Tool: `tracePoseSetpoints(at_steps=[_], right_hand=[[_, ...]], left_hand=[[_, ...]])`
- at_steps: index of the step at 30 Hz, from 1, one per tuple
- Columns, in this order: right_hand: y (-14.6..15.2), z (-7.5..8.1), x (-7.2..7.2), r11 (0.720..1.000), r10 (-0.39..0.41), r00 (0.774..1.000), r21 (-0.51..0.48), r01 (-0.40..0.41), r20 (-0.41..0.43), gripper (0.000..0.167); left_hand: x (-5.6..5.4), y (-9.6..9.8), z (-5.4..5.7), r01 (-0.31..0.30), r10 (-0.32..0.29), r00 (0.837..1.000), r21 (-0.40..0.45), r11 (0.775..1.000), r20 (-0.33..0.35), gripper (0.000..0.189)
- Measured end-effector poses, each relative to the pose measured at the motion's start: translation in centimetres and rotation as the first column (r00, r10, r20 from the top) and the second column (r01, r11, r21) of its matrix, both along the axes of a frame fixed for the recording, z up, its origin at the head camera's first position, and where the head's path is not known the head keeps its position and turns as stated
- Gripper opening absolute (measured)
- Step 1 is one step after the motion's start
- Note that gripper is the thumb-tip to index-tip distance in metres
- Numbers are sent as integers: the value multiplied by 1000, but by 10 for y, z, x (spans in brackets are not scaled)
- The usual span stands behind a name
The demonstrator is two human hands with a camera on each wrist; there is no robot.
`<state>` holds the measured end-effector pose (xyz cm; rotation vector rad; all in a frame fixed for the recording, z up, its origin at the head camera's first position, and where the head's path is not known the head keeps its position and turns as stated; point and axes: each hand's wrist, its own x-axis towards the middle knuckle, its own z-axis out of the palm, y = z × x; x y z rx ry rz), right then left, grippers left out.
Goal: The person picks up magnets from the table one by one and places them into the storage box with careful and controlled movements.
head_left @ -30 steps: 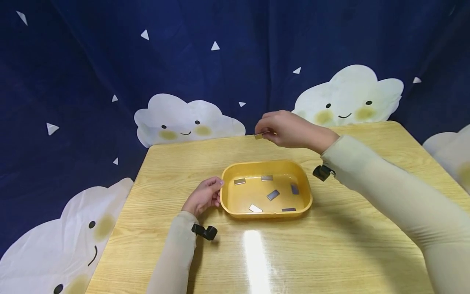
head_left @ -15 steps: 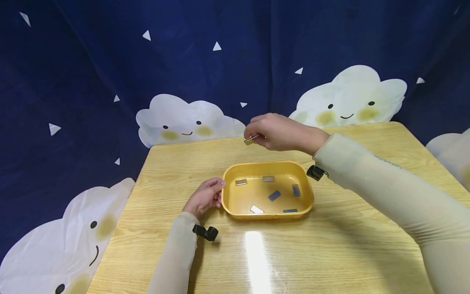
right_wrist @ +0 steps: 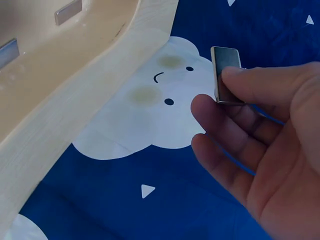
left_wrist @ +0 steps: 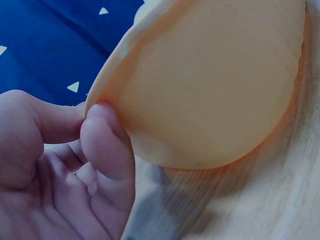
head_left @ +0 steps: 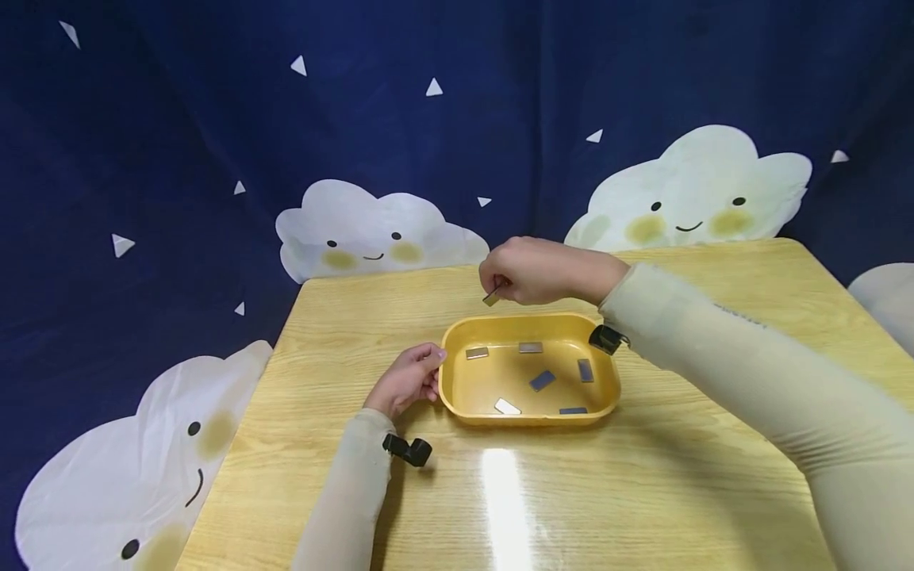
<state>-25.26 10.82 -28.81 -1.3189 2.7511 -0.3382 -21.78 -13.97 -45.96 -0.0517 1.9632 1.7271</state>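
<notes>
A yellow plastic tray (head_left: 500, 382) stands on the wooden table. My left hand (head_left: 407, 379) pinches its left rim between thumb and fingers; the left wrist view shows the thumb on the tray wall (left_wrist: 210, 90). Beyond the tray's far edge, in the air, my right hand (head_left: 528, 271) holds a small flat metal block (head_left: 490, 299). In the right wrist view, the thumb lies across the face of that shiny rectangular block (right_wrist: 226, 59). Several similar blocks lie apart on the tray floor, among them one near its middle (head_left: 543, 381) and one at the right (head_left: 585, 370).
The pale wooden table (head_left: 343, 317) extends around the tray. Behind it hangs a dark blue curtain (head_left: 400, 135) with white clouds and triangles. Black wrist cameras sit on both sleeves, the right one (head_left: 607, 339) overlapping the tray's far right corner from this angle.
My right hand has moved left and then lower, closer to the tray, with the metal block still pinched and tilted differently. My left hand keeps its grip on the rim. The head view has shifted slightly.
</notes>
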Motion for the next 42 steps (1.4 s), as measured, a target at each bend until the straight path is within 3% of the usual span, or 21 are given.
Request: tracePoseSetpoints(at_steps=[15,27,35,42], right_hand=[[-13,-25,-7,997,69,997,-30,-68,39,17],[-17,-47,-12,984,99,994,-146,-105,-46,13],[-15,-54,-10,983,76,996,-165,-82,-45,13],[-13,-67,-7,992,62,998,-114,-62,2,10]], left_hand=[[0,1,1,-5,5,1000,13,1000,8,25],[1,2,3,-6,6,1000,15,1000,18,24],[-1,3,2,-8,8,1000,11,1000,16,24],[-1,3,1,-6,5,1000,14,1000,16,24]])
